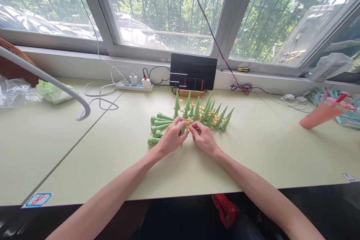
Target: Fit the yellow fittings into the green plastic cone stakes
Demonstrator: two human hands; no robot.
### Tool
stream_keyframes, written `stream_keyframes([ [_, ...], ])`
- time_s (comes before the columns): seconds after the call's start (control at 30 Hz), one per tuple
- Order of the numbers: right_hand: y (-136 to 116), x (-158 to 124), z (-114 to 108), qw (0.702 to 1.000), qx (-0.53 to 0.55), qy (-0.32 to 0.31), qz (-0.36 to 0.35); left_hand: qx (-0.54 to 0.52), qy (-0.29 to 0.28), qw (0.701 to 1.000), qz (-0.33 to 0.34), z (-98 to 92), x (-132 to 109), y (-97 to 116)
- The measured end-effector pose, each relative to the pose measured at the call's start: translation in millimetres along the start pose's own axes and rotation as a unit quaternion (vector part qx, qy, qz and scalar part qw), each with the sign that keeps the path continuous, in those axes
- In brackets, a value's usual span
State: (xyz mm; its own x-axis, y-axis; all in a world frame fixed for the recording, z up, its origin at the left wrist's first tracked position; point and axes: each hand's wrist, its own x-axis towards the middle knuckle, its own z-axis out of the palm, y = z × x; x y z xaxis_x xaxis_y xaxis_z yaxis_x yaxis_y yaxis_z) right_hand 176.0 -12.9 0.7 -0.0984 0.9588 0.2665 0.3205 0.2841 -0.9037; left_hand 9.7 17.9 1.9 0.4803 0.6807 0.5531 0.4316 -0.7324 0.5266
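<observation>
My left hand (pixel 174 134) is closed around a green plastic watering spike (pixel 182 131), its tip pointing down toward the table. Close beside it, my right hand (pixel 204 137) pinches a small yellow valve piece (pixel 188 128) at the spike's side; whether the piece is seated cannot be seen. Just beyond my fingers stand several green spikes (pixel 206 112) with points up and yellow pieces on or between them. Left of my left hand, several more spikes (pixel 163 123) lie flat, their ribbed caps facing left.
A tablet (pixel 194 66) with a phone (pixel 192 83) before it leans at the back, near a power strip (pixel 135 85) and cables. A pink drink cup (pixel 326 112) stands at right. A white curved bar (pixel 56 63) and a green packet (pixel 53 92) are at left.
</observation>
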Motion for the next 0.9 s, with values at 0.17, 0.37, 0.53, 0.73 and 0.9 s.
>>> stream_keyframes([
  [0.17,0,0,-1,1.0,-0.006,-0.006,0.008,-0.002,-0.006,1.0,0.0,1.2,0,1],
  [0.37,-1,0,-3,0.999,0.007,-0.02,0.034,0.0,-0.021,1.0,-0.01,1.6,-1,3],
  [0.53,5,1,-4,0.997,0.048,-0.036,0.056,0.01,-0.024,1.0,-0.013,1.9,0,4],
  [0.73,17,3,-2,0.99,0.099,-0.042,0.091,0.019,-0.027,0.999,-0.01,2.6,-2,6],
  [0.9,16,4,-3,0.989,0.103,-0.049,0.096,0.023,-0.025,0.999,-0.004,2.8,-3,5],
])
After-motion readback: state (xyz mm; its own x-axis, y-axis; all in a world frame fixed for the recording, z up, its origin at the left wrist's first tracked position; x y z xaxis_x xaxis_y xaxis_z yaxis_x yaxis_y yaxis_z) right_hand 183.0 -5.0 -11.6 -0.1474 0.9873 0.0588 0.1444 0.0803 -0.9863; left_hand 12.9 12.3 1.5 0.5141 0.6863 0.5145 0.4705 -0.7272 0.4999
